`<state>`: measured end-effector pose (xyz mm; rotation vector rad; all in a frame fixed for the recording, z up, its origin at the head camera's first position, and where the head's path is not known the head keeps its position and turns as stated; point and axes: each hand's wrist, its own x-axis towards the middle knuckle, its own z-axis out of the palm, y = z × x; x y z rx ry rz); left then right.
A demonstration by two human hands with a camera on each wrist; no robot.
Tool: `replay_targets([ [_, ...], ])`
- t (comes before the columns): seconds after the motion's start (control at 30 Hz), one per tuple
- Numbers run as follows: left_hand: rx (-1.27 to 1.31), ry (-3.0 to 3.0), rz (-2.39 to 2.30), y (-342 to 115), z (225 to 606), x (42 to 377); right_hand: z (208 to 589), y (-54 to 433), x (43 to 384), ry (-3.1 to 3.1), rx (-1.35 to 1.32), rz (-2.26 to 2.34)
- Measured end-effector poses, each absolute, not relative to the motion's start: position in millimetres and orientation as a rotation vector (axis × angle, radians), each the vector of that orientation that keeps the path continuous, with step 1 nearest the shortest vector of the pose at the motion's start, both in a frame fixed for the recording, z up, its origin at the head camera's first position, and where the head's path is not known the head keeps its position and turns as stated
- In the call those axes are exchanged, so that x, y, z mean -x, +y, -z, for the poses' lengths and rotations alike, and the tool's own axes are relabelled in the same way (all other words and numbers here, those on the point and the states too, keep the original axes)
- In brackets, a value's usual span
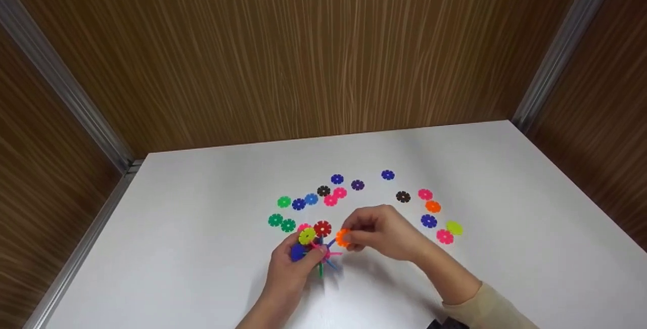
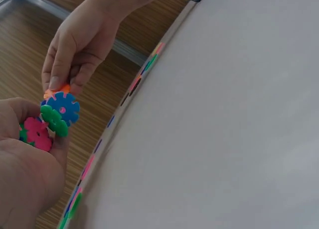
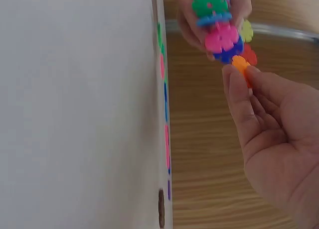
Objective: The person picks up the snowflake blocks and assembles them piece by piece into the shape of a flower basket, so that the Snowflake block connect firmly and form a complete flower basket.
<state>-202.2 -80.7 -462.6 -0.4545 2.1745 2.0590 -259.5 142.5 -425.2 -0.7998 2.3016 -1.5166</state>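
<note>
My left hand [image 1: 290, 268] grips a cluster of interlocked plastic snowflake discs, its thumb over the pink middle piece [image 1: 323, 254]. Discs in several colours stick out of it, among them a yellow disc [image 1: 307, 236], a red disc [image 1: 322, 228] and a blue disc [image 2: 63, 108]. Between thumb and fingers, my right hand [image 1: 381, 233] pinches an orange disc [image 3: 240, 63] at the cluster's right side. In the right wrist view, that disc's edge meets the dark blue disc [image 3: 229, 54]. Part of the cluster is hidden behind the left hand's fingers.
Loose notched discs lie in an arc on the white table [image 1: 202, 228]: green discs [image 1: 275, 220] at left, a brown disc [image 1: 403, 196] and an orange loose disc [image 1: 433, 206] at right. Wood-grain panels [image 1: 323, 56] wall the back and sides.
</note>
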Motion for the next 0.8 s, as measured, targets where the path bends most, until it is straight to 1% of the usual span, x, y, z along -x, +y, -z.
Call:
replay_targets([
  [0.17, 0.392, 2.122, -2.039, -83, 463, 202, 427, 134, 255, 2.312, 0.803, 1.578],
  [0.43, 0.394, 2.195, -1.982, -83, 464, 203, 426, 132, 253, 2.366, 0.847, 1.607],
  [0.8, 0.436, 2.253, -1.979, -80, 463, 201, 426, 127, 248, 2.376, 0.851, 1.510],
])
